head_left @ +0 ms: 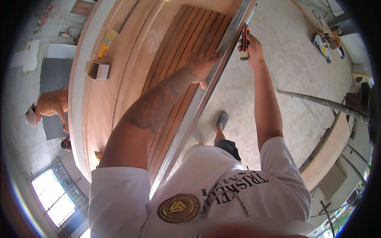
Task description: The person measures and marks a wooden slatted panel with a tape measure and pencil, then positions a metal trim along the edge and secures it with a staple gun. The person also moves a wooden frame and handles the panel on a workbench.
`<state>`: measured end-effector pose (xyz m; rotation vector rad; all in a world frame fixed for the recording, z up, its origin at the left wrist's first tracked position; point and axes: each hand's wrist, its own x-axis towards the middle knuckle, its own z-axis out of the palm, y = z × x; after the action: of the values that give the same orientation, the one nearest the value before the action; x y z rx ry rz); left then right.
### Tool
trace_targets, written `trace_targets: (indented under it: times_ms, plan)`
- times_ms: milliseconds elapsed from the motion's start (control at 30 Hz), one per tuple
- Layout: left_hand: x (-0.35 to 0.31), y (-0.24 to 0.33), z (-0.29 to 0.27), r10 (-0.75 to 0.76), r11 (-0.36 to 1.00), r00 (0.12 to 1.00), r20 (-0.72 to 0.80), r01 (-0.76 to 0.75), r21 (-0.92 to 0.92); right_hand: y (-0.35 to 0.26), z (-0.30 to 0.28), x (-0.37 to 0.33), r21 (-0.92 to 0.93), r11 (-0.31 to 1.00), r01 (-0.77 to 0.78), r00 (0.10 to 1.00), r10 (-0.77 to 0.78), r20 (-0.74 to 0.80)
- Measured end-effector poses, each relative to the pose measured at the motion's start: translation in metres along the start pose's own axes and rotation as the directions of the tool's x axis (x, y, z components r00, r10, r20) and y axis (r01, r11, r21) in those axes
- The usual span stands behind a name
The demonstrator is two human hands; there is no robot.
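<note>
My left hand point(201, 65) lies with its fingers spread over the edge of a brown slatted wood panel point(170, 47) and a long grey metal bar point(186, 115). The bar runs along the near right edge of the work table. In my right hand point(254, 48) is a utility knife point(245, 43) with a black and orange handle, its front end pointing away from me. The knife is beside the bar's far part, on the outer side of the table edge. I cannot make out whether its blade touches anything.
On the large wooden table point(119, 75) are an open small cardboard box point(104, 71) and a yellow-handled paintbrush point(106, 43). A person point(51, 102) is beyond its left side. A miter saw point(327, 45) stands on the concrete floor; a metal pole point(321, 101) reaches in from the right.
</note>
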<state>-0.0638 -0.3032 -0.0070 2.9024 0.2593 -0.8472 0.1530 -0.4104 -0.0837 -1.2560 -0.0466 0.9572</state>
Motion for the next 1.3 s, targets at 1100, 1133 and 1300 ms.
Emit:
trace_targets:
  times_ms: [1100, 1133, 1300]
  plan:
    - [-0.002, 0.002, 0.012, -0.046, 0.999, 0.999, 0.007, 0.046, -0.012, -0.038, -0.01, 0.111, -0.322, 0.943, -0.081, 0.989, 0.116, 0.091]
    - [-0.001, 0.002, 0.014, -0.054, 0.999, 0.998, -0.023, 0.054, -0.001, -0.04, -0.011, 0.109, -0.317, 0.942, -0.113, 0.992, 0.125, 0.019]
    - [0.006, 0.003, 0.019, -0.086, 0.996, 0.996, -0.024, 0.086, -0.022, -0.054, 0.009, 0.087, -0.301, 0.934, -0.192, 0.981, 0.177, -0.076]
